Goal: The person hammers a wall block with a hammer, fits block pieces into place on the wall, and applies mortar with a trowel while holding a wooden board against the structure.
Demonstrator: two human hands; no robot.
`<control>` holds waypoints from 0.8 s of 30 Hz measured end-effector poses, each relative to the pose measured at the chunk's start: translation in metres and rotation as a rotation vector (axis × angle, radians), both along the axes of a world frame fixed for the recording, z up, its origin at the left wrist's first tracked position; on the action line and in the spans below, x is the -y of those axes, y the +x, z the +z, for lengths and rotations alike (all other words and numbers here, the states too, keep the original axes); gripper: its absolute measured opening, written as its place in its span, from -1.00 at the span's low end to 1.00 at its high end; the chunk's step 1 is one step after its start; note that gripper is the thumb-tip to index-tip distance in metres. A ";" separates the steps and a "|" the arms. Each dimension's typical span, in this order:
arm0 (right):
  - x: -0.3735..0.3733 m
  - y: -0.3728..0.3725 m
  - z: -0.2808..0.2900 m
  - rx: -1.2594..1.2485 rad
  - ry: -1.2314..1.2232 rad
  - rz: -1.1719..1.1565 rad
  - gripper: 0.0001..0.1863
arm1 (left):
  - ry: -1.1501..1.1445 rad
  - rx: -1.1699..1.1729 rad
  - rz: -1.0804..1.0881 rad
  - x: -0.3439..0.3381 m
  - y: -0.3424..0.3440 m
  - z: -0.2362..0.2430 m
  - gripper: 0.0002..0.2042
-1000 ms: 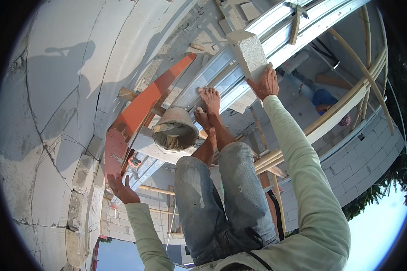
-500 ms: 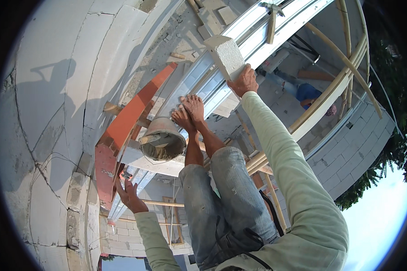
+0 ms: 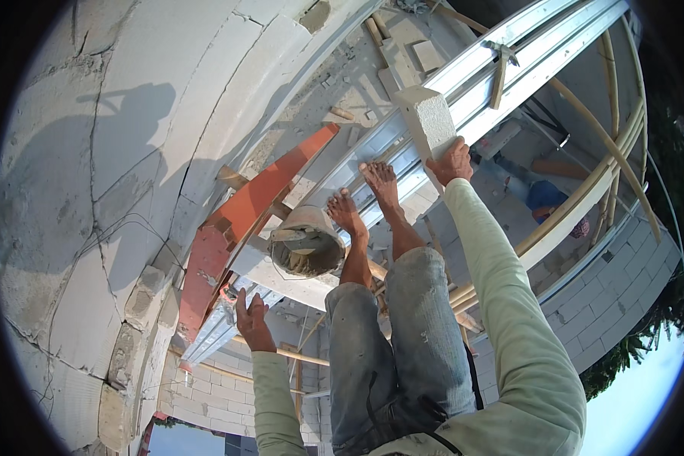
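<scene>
My right hand (image 3: 452, 161) grips the near end of a pale grey, rough-faced masonry block (image 3: 427, 121), which stands on the silvery metal channels. Its underside is hidden. My left hand (image 3: 255, 322) is held up with its fingers apart and nothing in it. A small red and black object (image 3: 229, 292), too small to name, lies beyond those fingers. Between the hands, a mortar-stained bucket (image 3: 308, 242) with grey mix inside leans beside my bare feet. A trowel-like tool seems to rest in its mouth.
Metal channels (image 3: 475, 97) run below my feet, with a hammer (image 3: 500, 74) on them. An orange-red beam (image 3: 266, 194) slopes along the left, beside a cracked block wall (image 3: 129, 144). Bamboo poles (image 3: 606, 137) cross at right. A person in blue (image 3: 543, 199) is lower down.
My view has shifted, so the scene sits lower and further right. My feet have moved apart. My left hand has drawn away from the orange-red beam; my right hand still grips the block.
</scene>
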State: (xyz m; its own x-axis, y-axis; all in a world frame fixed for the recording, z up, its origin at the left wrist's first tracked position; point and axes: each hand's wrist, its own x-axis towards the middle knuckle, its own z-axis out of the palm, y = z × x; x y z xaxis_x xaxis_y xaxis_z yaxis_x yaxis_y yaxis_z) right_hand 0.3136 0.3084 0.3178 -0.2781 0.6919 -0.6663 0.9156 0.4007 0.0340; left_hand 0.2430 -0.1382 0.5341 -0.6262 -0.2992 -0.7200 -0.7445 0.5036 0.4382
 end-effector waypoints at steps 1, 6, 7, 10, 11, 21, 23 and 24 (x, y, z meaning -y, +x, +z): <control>0.001 -0.001 0.001 -0.002 -0.003 0.000 -0.01 | -0.004 0.005 0.017 0.000 0.002 0.000 -0.45; 0.000 0.001 0.001 -0.032 0.013 0.009 -0.04 | -0.001 0.009 0.001 0.000 0.013 -0.010 -0.46; -0.002 0.004 0.000 -0.012 0.006 -0.003 -0.06 | 0.036 0.034 -0.005 -0.003 0.012 -0.011 -0.43; 0.000 0.005 -0.008 -0.038 0.022 0.023 -0.07 | 0.042 0.050 0.039 -0.012 0.013 -0.013 -0.44; 0.000 0.004 -0.009 -0.046 0.007 -0.011 -0.08 | 0.038 0.055 0.042 -0.014 0.016 -0.013 -0.44; -0.023 0.008 0.001 -0.050 -0.063 -0.003 -0.06 | 0.026 0.113 0.059 -0.022 0.033 -0.003 -0.44; -0.037 0.002 0.011 -0.034 -0.084 0.009 -0.06 | 0.000 0.124 0.063 -0.013 0.040 0.002 -0.43; -0.042 0.001 0.013 -0.026 -0.105 0.013 -0.06 | -0.002 0.130 0.072 -0.012 0.045 0.003 -0.43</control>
State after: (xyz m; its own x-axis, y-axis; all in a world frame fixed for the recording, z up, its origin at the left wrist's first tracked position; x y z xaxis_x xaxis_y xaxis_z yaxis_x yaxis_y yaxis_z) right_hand 0.3142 0.3506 0.3304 -0.3051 0.6145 -0.7275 0.9102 0.4128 -0.0331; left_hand 0.2878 -0.1262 0.5370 -0.5050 -0.3419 -0.7925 -0.8290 0.4479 0.3350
